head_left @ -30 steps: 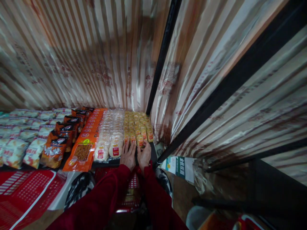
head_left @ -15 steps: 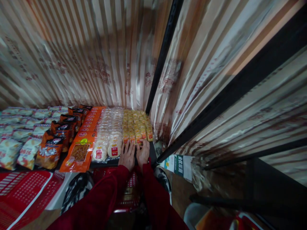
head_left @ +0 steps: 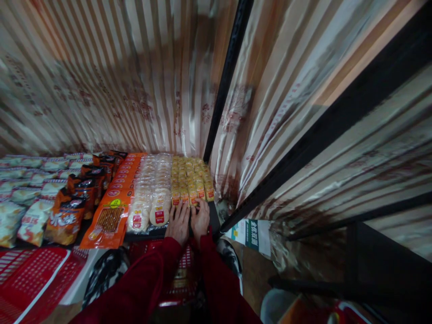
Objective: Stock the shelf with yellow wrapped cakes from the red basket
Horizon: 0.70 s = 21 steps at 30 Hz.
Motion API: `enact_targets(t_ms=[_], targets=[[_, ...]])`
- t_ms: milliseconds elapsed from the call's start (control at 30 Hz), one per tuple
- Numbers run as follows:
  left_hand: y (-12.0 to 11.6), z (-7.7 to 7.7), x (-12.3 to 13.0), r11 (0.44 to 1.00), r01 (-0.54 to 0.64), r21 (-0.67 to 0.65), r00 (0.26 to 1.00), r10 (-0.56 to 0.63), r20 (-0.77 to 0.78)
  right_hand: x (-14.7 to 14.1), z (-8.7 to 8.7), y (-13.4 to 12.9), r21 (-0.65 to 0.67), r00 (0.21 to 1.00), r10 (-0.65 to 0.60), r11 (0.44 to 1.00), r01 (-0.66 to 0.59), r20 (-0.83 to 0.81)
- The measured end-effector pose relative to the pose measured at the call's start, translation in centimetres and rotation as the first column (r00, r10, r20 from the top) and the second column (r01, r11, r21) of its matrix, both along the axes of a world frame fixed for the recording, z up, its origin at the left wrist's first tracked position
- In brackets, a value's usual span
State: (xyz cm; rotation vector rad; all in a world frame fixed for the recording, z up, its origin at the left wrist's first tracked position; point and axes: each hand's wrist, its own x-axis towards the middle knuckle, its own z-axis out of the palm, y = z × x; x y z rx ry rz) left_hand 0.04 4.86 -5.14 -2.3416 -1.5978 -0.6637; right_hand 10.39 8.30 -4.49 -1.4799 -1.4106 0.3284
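Small yellow snack packs (head_left: 192,177) stand in tight rows at the right end of a dark shelf (head_left: 214,216). My left hand (head_left: 178,220) lies with its fingers stretched forward, tips at the front of the leftmost yellow rows. Beside it, my right hand (head_left: 200,218) has its fingers slightly bent and apart, tips against the front packs of the middle rows. Neither hand has a pack lifted. To the left are clear-wrapped round white crackers (head_left: 159,211) with red labels, in two rows. Beyond them lie flat orange snack bags (head_left: 116,202).
Orange-black bags (head_left: 65,218) and white snack bags (head_left: 35,220) fill the shelf's left. Red baskets (head_left: 30,279) sit below the shelf edge. Striped plastic-wrapped sheeting (head_left: 151,81) backs the shelf. A black post (head_left: 224,90) and a diagonal black bar (head_left: 303,148) stand to the right.
The view has shifted slightly, so the shelf goods appear a little lower and further left. Both hands remain at the front of the yellow packs, with little visible movement.
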Motion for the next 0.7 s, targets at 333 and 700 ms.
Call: enact_targets(t_ms=[333, 700], targets=[[1.4, -0.5, 0.9, 0.999, 0.044, 0.029, 0.999, -0.044, -0.011, 0.4, -0.2, -0.1, 0.029, 0.999, -0.043, 0.999, 0.043, 0.011], [2.1, -0.4, 1.1, 0.998, 0.063, 0.008, 0.996, -0.062, -0.059, 0.3, 0.2, -0.2, 0.050, 0.996, -0.079, 0.995, 0.081, -0.032]])
